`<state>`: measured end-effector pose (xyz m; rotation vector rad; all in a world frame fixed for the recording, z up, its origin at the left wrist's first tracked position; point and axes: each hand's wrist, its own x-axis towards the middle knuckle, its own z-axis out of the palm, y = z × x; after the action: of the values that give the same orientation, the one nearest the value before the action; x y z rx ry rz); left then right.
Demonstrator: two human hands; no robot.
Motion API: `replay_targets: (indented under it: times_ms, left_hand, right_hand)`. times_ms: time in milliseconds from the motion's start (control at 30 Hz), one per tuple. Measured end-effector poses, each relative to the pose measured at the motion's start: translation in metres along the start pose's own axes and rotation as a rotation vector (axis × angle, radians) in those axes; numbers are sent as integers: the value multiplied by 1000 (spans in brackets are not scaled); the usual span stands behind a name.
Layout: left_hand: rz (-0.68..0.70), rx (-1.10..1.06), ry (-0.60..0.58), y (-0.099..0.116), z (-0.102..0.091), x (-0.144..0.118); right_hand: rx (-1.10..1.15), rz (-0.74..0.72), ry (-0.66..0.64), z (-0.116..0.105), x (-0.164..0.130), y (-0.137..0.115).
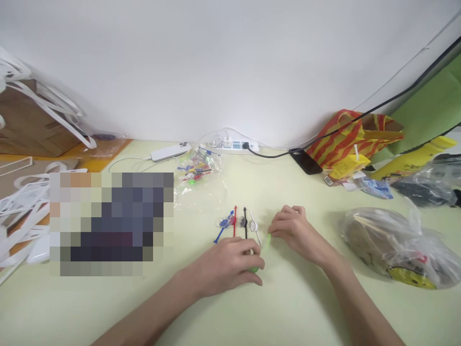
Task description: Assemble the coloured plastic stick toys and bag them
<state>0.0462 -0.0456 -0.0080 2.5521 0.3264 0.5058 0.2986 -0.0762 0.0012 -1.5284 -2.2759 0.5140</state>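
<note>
My left hand (230, 264) rests low over the table, its curled fingers and thumb around a green round piece (255, 269) that they largely cover. To its right, my right hand (293, 233) pinches a thin light-green stick (269, 240) by its upper end. Just beyond my left fingers lie several arrow-shaped plastic spinners side by side: a blue spinner arrow (224, 223), a red spinner arrow (235, 221), a black spinner arrow (245, 222) and a white spinner arrow (254, 226). My left hand hides some of their lower ends.
Behind lies a clear bag (200, 173) of coloured pieces, near a white power bank (170, 152) and a power strip (236, 145). At right are a phone (306, 161), a yellow drink carton (347, 167), a striped bag (334, 134) and a plastic-wrapped package (389, 245). White straps (32, 206) lie left.
</note>
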Motion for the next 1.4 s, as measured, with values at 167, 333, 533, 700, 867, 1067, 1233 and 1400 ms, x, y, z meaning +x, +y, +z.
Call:
replay_targets:
  times_ms: [167,333,533,700,867,1067,1233,1400]
  left_hand:
    - [-185,-418,266,2,-2,5]
    - [-231,-602,365,5,-4,9]
    - [-199,-636,384,6,-4,9]
    - [-187,-603,380,4,-4,9]
    - [-164,-526,369,2,-7,9]
    - [-133,-473,316,1,-10,9]
    - [-156,-449,338,-1,-6,7]
    - [-185,-420,430,2,-4,10]
  right_hand:
    - [223,-23,97,-13,-3,-4]
    - [475,-64,65,-18,-2,-18]
    - [504,-94,42,-14,-1,-27]
    - [516,-85,31,-13,-1,-29]
    - [505,-96,0,-12,-2,-30]
    - [492,-101,-14,-8,-1,-28]
    - [407,-146,61,-1,0,-27]
    - [329,-124,159,-3,0,-27]
